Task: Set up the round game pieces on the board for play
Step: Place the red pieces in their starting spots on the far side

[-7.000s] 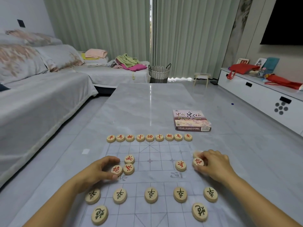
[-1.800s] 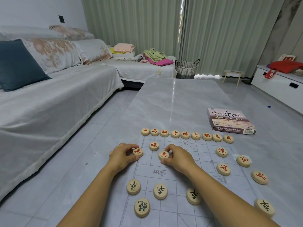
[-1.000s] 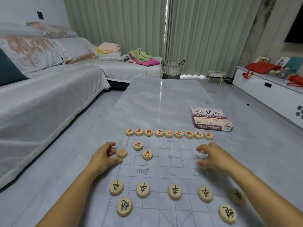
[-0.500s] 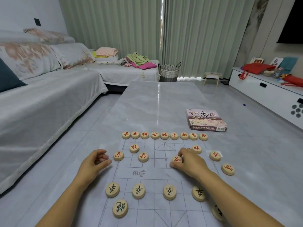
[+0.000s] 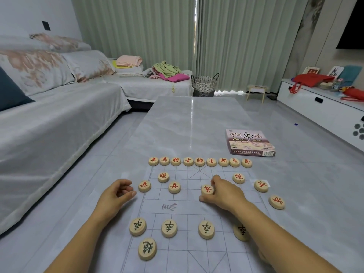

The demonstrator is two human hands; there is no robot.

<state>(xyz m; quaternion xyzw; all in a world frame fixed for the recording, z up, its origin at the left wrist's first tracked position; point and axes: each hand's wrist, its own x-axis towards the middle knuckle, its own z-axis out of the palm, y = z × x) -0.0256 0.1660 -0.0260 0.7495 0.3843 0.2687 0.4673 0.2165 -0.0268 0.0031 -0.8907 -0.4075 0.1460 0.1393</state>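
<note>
A thin printed game board (image 5: 189,205) lies on the grey table. A row of several red-marked round pieces (image 5: 200,161) lines its far edge, with two red cannons (image 5: 163,177) behind them. My right hand (image 5: 222,193) pinches a red soldier piece (image 5: 207,189) on the board's middle line. My left hand (image 5: 115,196) rests loosely curled and holds nothing, just left of another red soldier (image 5: 144,186). Two red soldiers (image 5: 261,185) lie at the board's right edge. Several dark-marked pieces (image 5: 169,227) stand in the near rows.
The game's box (image 5: 249,142) lies on the table at the far right. A covered sofa (image 5: 49,123) runs along the left. A white cabinet (image 5: 323,107) stands at the right, a woven basket (image 5: 204,83) beyond the table.
My left hand has let go of the leftmost soldier and drawn back slightly. My right hand moved to the middle with a soldier and holds it on the board.
</note>
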